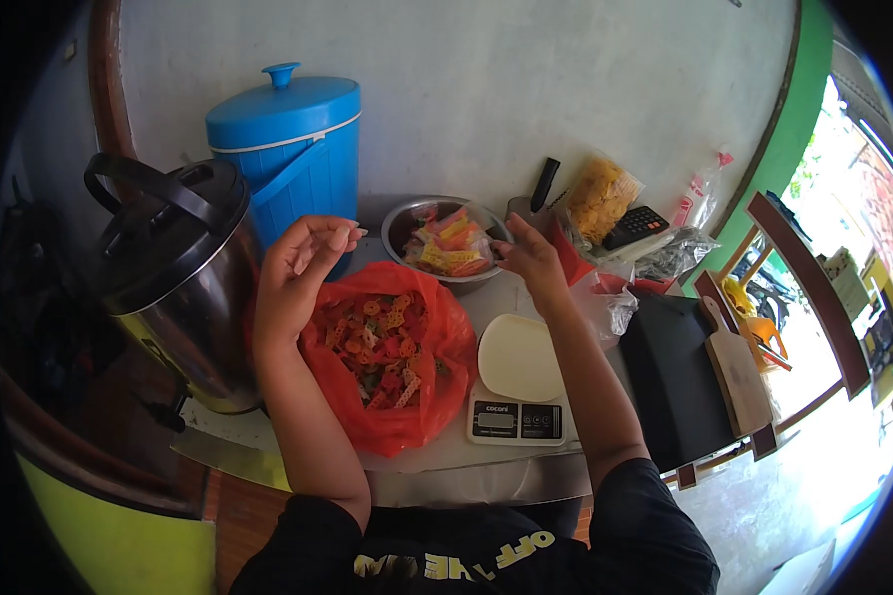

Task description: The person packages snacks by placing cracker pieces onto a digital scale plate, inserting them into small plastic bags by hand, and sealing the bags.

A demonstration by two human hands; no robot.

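My left hand (310,260) is raised over the left edge of a red plastic bag (442,372). Its fingers curl in with their tips close to the thumb; anything between them is too small or hidden to make out. Inside the opened bag lie orange, red, green and pale lattice-shaped dry crackers (377,342). My right hand (534,260) hovers right of a metal bowl (395,230), fingers apart, with nothing visible in it. Small clear packets of colourful crackers (451,243) fill that bowl. Below my right hand stands a white kitchen scale (521,362); its display is unreadable.
A steel pot with a black lid (184,288) and a blue lidded container (298,149) stand left. On the right are a bag of yellow snacks (602,198), a calculator (637,228), clear plastic bags (605,307), a black box (665,367) and a wooden board (734,372).
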